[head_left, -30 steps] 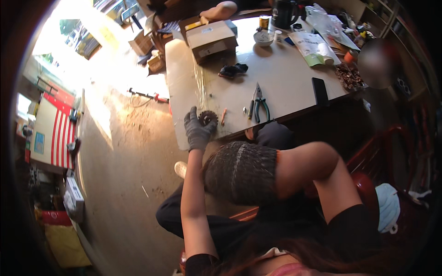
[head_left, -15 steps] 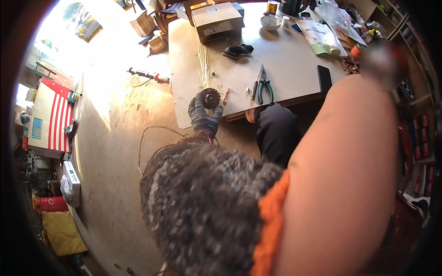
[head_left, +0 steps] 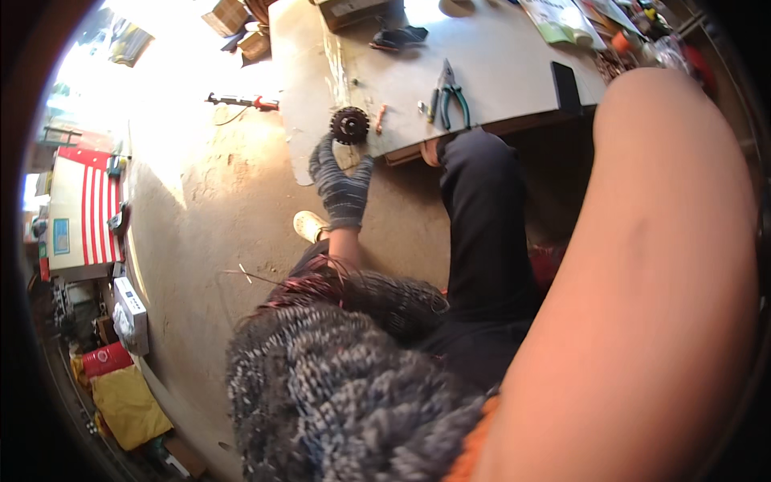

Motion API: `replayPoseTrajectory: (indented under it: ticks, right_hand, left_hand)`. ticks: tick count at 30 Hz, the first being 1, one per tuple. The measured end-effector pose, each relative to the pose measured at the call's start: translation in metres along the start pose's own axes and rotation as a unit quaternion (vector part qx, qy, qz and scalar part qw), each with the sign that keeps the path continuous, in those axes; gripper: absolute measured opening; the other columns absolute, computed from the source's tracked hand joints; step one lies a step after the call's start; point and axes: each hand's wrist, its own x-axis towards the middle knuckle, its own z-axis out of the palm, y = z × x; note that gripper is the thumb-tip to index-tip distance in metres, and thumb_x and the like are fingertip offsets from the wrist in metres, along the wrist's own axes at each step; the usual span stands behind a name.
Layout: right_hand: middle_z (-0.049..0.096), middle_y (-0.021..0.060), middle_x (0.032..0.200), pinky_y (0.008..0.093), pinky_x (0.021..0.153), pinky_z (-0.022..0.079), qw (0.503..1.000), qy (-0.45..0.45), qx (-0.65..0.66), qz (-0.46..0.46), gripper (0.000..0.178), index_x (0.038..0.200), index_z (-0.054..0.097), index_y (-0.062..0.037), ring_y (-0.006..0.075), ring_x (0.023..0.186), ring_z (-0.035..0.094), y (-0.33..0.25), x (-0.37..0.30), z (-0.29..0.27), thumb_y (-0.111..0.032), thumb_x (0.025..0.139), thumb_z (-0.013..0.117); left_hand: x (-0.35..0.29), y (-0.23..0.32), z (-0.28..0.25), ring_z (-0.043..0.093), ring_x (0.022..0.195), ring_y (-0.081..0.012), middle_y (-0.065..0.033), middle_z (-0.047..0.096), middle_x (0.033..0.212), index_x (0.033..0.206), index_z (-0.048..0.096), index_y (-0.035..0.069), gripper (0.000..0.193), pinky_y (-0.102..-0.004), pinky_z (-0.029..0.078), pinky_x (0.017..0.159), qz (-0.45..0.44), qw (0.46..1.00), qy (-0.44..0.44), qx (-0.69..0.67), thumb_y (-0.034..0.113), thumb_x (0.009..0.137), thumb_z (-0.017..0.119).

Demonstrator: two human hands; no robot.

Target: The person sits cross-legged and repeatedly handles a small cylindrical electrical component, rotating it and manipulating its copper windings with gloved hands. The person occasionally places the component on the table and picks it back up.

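My left hand point(head_left: 341, 181), in a grey knit glove, reaches up to the near edge of the worktable point(head_left: 498, 64) and grips a dark round toothed part point(head_left: 349, 124) from below. My right hand point(head_left: 345, 394), in the same kind of glove, is raised very close to the camera as a fist. Thin copper wire strands point(head_left: 301, 277) fan out from its top side. My bare right forearm point(head_left: 642, 281) fills the right of the view.
Green-handled pliers point(head_left: 450, 96), a small orange piece point(head_left: 381, 119), a black phone point(head_left: 564, 87) and a cardboard box point(head_left: 353, 8) lie on the table. A red-handled tool point(head_left: 241, 102) rests on the dirt floor. My black trouser leg point(head_left: 482, 201) is under the table.
My right hand and forearm have risen from my lap toward the camera and now fill much of the view. The left hand has stayed on the toothed part at the table edge.
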Motion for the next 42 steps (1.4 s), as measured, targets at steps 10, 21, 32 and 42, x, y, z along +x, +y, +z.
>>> replayPoseTrajectory:
  ticks: [10,21,32,42]
  right_hand:
    - [0.066,0.0139,0.103,0.0358,0.087,0.050,0.947,0.123,0.275,0.116,0.036,0.121,0.058,-0.0029,0.0226,0.092,0.064,0.027,0.001,-0.001,-0.028,0.097,0.046]
    - [0.060,0.0195,0.118,0.0407,0.101,0.046,0.374,0.530,0.728,0.222,0.050,0.129,0.045,0.0070,0.0300,0.109,0.059,0.078,-0.023,0.189,-0.033,0.102,0.035]
    - [0.059,0.0170,0.122,0.0339,0.096,0.046,0.375,0.496,0.754,0.211,0.053,0.132,0.046,0.0027,0.0238,0.111,0.058,0.073,-0.022,0.212,-0.040,0.099,0.040]
    - [0.059,0.0000,0.111,0.0253,0.088,0.045,0.615,0.339,0.677,0.220,0.051,0.133,0.047,0.0005,0.0061,0.100,0.053,0.067,-0.038,0.218,-0.009,0.084,0.061]
  left_hand:
    - [-0.037,0.019,-0.012,0.058,0.102,-0.0200,-0.0115,0.061,0.111,0.117,0.056,-0.002,0.033,-0.0332,0.047,0.091,-0.037,0.991,-0.028,-0.123,0.008,0.087,0.064]
    - [-0.090,0.079,-0.030,0.059,0.094,-0.0122,-0.0065,0.061,0.109,0.122,0.053,-0.001,0.032,-0.0272,0.049,0.085,-0.251,0.845,-0.074,-0.465,0.004,0.091,0.060]
    - [-0.077,0.080,-0.024,0.060,0.074,-0.0256,-0.0133,0.063,0.081,0.087,0.066,-0.001,0.014,-0.0332,0.048,0.069,-0.062,0.978,-0.034,-0.197,-0.004,0.075,0.070]
    - [-0.049,0.065,-0.050,0.061,0.077,-0.0269,-0.0136,0.062,0.081,0.085,0.069,0.001,0.012,-0.0368,0.049,0.069,-0.064,0.979,-0.148,-0.128,0.000,0.073,0.071]
